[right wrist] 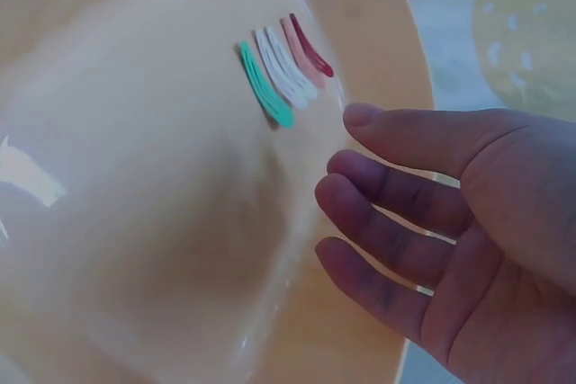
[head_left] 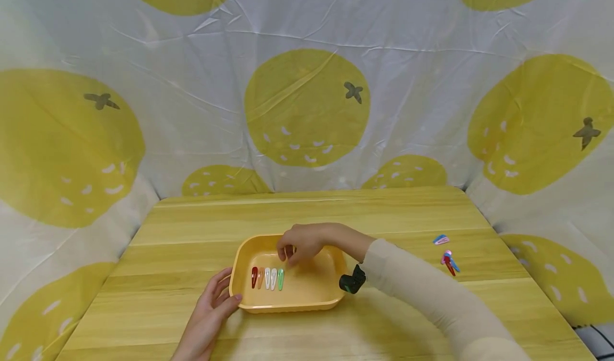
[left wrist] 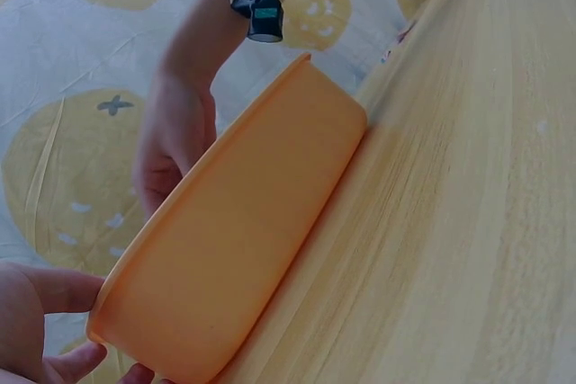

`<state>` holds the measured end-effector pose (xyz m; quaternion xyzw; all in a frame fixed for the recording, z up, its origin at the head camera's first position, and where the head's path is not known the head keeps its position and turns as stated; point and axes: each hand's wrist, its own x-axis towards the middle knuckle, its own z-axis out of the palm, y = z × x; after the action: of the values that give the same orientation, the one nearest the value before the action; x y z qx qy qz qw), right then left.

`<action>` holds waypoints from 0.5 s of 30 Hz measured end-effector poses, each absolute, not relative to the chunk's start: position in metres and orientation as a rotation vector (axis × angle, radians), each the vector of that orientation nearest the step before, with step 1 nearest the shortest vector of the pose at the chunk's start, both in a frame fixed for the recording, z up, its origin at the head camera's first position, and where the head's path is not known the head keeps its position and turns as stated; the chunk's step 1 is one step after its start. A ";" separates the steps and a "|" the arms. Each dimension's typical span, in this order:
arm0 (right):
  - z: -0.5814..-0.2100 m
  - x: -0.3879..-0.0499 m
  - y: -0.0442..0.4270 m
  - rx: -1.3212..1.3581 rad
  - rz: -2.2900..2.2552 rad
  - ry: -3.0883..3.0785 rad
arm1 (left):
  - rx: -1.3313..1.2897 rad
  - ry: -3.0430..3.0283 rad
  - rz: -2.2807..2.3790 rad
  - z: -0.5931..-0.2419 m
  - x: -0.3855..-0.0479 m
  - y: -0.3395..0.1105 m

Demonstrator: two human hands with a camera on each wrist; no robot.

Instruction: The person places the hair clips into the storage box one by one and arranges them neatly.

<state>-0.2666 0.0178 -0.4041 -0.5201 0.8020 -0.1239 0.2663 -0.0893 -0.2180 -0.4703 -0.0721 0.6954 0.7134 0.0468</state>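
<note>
A yellow plastic tray [head_left: 314, 287] with raised walls stands on the table. Inside it, toward the left end, snap hair clips lie side by side in a row: a dark red clip [head_left: 254, 278], an orange clip [head_left: 260, 279], two white clips [head_left: 273, 279] and a green clip [head_left: 281, 279]. My left hand [head_left: 211, 305] holds the tray's left end, thumb at the front corner and fingers along the outer wall. Over the tray hovers my right hand [head_left: 303, 242], its fingers loosely bent and apart, with nothing in them in the right wrist view [right wrist: 450, 231].
On the right side of the wooden table [head_left: 393, 217] lie more hair clips: a blue-and-pink group [head_left: 441, 239] and, nearer, a small pile [head_left: 449, 262] with red, blue and pink. A fruit-printed cloth [head_left: 307, 25] hangs behind and at both sides.
</note>
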 end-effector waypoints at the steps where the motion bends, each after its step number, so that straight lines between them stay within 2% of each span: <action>1: -0.403 -0.267 0.020 -1.399 -0.337 2.167 | -0.218 2.120 2.178 -0.470 -0.090 -0.218; 15: -0.382 -0.269 0.049 -1.341 -0.416 2.168 | -0.225 2.112 2.178 -0.470 -0.089 -0.218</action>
<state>-0.2694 0.0495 -0.3825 -0.4992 0.8067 -0.1550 0.2758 -0.0892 -0.2183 -0.4699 -0.0740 0.6933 0.7151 0.0497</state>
